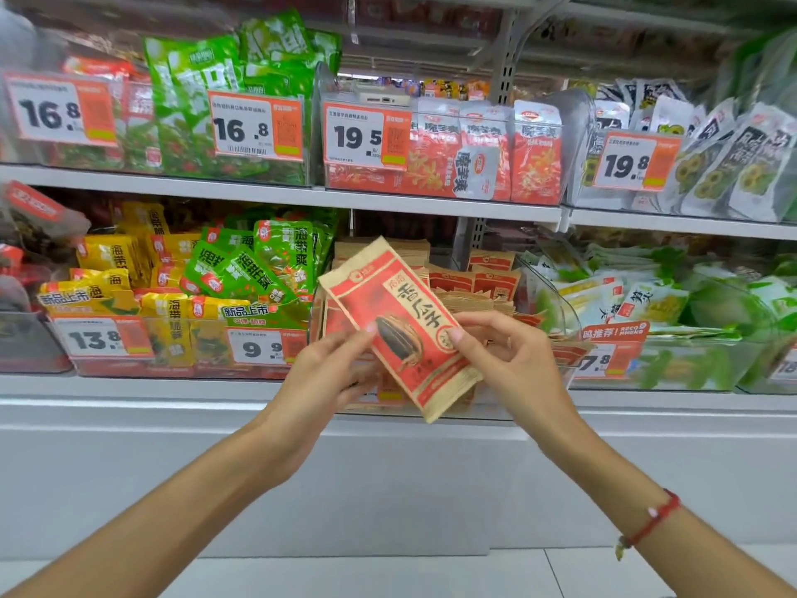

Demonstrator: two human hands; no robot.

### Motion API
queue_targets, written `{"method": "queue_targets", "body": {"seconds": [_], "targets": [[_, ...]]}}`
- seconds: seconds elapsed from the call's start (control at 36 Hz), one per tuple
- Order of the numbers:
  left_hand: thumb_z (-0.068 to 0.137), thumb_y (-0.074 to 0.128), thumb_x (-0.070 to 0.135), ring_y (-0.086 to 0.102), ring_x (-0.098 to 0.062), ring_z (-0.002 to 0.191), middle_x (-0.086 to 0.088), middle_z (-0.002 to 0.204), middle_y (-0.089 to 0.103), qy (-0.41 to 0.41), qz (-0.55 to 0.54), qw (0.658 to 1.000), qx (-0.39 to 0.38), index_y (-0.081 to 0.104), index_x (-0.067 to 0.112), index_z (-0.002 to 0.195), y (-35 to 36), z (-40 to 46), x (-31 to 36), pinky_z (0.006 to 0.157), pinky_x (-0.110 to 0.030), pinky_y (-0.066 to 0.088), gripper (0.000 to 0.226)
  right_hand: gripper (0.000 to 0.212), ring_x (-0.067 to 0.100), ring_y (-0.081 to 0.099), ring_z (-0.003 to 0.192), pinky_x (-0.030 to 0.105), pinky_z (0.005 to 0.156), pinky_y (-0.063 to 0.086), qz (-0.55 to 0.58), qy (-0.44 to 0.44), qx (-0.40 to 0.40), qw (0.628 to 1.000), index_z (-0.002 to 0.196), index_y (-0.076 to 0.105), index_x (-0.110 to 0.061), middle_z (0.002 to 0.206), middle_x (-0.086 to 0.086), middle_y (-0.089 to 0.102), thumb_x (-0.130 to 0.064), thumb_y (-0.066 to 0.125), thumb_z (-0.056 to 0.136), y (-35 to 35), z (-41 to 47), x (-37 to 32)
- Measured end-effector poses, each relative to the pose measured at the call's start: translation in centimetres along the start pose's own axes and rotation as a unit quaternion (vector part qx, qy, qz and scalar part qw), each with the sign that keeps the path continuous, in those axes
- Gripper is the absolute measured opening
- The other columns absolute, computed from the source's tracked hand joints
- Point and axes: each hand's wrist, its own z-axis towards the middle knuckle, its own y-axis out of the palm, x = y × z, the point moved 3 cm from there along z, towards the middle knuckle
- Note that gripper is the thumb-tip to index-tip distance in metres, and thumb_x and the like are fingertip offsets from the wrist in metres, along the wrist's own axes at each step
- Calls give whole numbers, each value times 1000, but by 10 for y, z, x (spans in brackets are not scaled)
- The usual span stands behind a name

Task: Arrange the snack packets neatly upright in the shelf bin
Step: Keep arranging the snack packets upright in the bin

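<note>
Head view: red-and-kraft sunflower-seed packet (399, 325) between both hands, "19.5" price tag (365, 138) above.

The scene was brightly and evenly lit from above, with only soft, faint shadows under the shelf edges (276, 196). Glare whitened the clear bin fronts (573, 123). The wide lens bowed the shelves (most at the frame's edges), and the corners were smeared and blurred. The centre stayed fairly sharp; price tags (364, 138) were readable.
</note>
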Motion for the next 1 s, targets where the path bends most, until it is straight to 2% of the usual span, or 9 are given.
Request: {"method": "queue_targets", "body": {"seconds": [0.14, 0.28, 0.36, 0.47, 0.58, 0.69, 0.75, 0.89, 1.0], "targets": [[94, 57, 20, 73, -13, 85, -5, 99, 76, 21, -10, 999, 46, 66, 13, 108, 1, -2, -8, 67, -17, 57, 18, 23, -4, 64, 88, 22, 74, 50, -119, 27, 2, 993, 107, 63, -29, 95, -18, 68, -34, 68, 85, 3, -1, 8], [91, 63, 18, 73, -9, 76, -6, 100, 71, 77, -12, 990, 122, 65, 14, 97, 3, 0, -6, 60, -14, 54, 8, 76, -3, 43, 114, 15, 89, 36, -266, -47, -64, 961, 135, 39, -37, 121, -24, 46, -60, 71, 71, 21, -15, -6], [88, 66, 22, 73, -11, 80, -5, 101, 71, 87, -12, 988, 128, 64, 14, 99, 4, -1, -5, 61, -15, 54, 13, 78, 0, 35, 119, 17, 92, 34, -321, -86, -85, 940, 137, 33, -33, 131, -19, 39, -55, 73, 73, 28, -19, -7], [83, 70, 24, 72, -12, 88, -2, 99, 73, 101, -5, 989, 104, 66, 17, 98, 6, -3, -3, 64, -18, 56, 17, 59, 1, 43, 111, 23, 87, 41, -258, -42, -89, 961, 120, 37, -37, 120, -19, 49, -47, 74, 74, 22, -14, -6], [65, 76, 51, 67, -8, 105, 4, 113, 70, 79, 17, 996, 48, 64, 21, 116, -2, 2, -3, 85, -27, 57, 61, 55, -8, 57, 98, 21, 84, 46, -81, 57, -119, 988, 111, 48, -35, 109, -17, 61, -43, 81, 68, 18, -9, -4], [57, 75, 67, 60, -4, 116, 12, 123, 66, 52, 74, 995, -38, 55, 27, 133, -6, 6, -2, 103, -31, 46, 89, 61, 3, 64, 104, 30, 91, 51, 40, 132, -218, 966, 120, 51, -34, 114, -7, 68, -43, 81, 68, 21, -12, 1], [58, 73, 59, 63, -5, 113, 11, 121, 68, 52, 74, 994, -68, 57, 26, 131, -6, 6, -1, 95, -23, 51, 82, 55, 7, 64, 108, 32, 94, 52, 38, 137, -260, 955, 123, 51, -35, 119, -4, 67, -42, 76, 74, 24, -16, 2], [49, 85, 59, 66, 2, 100, 19, 113, 69, 48, 155, 985, -55, 60, 33, 124, -8, 7, -4, 86, -17, 51, 83, 41, -19, 56, 98, 2, 71, 45, 23, 106, -226, 968, 122, 57, -34, 109, -28, 64, -54, 44, 89, 16, -14, -15], [53, 80, 45, 62, 19, 80, 38, 80, 66, 38, 185, 979, -72, 59, 47, 94, 4, 2, -11, 60, 1, 43, 46, 35, 1, 68, 96, 18, 79, 54, 52, 70, -143, 986, 117, 64, -23, 103, -12, 73, -40, 56, 87, 8, -8, -15]]}}
